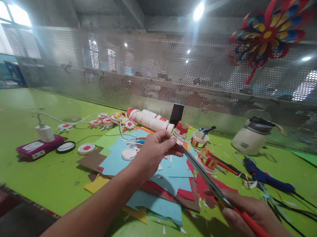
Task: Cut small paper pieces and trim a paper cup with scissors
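Note:
My right hand [244,211] grips red-handled scissors [210,181] at the lower right, their long metal blades pointing up and away from me. At the blade tips, the closed fingers of my left hand [161,146] pinch a small piece of white paper, mostly hidden by the fingers. Beneath both hands lies a loose pile of coloured sheets, with light blue paper [115,162] on top and red, brown and yellow ones sticking out. A round white lid-like disc [129,154] rests on the blue paper, left of my left hand. Small white paper scraps [164,230] are scattered near the front.
Behind the pile lie white paper-cup stacks [150,120]. To the right are small cut cups [199,139], a blue glue gun [269,178] with trailing cords, and a pale jar [252,135]. A purple power strip [37,148] with a white charger sits left. A perforated screen [153,73] borders the table.

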Demonstrator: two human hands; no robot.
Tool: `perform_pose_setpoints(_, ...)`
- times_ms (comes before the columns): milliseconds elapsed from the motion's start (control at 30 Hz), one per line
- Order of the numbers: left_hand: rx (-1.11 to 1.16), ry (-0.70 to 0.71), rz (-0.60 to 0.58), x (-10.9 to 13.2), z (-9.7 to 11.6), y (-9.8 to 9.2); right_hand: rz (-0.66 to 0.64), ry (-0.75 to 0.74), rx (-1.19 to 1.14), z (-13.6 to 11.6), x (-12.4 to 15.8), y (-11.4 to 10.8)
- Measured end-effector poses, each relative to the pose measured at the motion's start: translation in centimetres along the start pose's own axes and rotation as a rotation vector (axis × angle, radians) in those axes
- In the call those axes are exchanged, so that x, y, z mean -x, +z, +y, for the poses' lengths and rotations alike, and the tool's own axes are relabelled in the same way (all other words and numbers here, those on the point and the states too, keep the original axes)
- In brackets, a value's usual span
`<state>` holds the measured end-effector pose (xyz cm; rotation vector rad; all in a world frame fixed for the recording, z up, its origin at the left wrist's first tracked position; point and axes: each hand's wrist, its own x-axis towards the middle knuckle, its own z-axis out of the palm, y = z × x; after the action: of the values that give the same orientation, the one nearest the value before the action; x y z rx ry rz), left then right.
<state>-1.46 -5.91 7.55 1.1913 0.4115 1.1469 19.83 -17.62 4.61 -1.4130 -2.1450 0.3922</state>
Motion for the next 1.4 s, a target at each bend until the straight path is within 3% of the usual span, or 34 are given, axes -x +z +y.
perform_pose_setpoints(467, -0.01, 0.004, 0.025, -0.1, -0.1, 0.0, 0.079, 0.057, -0.03, 0.4, 0.3, 0.9)
perform_pose_setpoints(667, -0.023, -0.012, 0.041, 0.0, 0.0, 0.0, 0.015, 0.052, -0.023, 0.6, 0.3, 0.7)
perform_pose_setpoints(1133, -0.015, -0.003, 0.027, 0.1, -0.1, 0.0, 0.033, 0.054, -0.025, 0.5, 0.3, 0.6)
perform_pose_setpoints(1400, -0.008, -0.007, 0.028, 0.0, -0.2, 0.0, -0.08, 0.029, 0.015, 0.1, 0.1, -0.1)
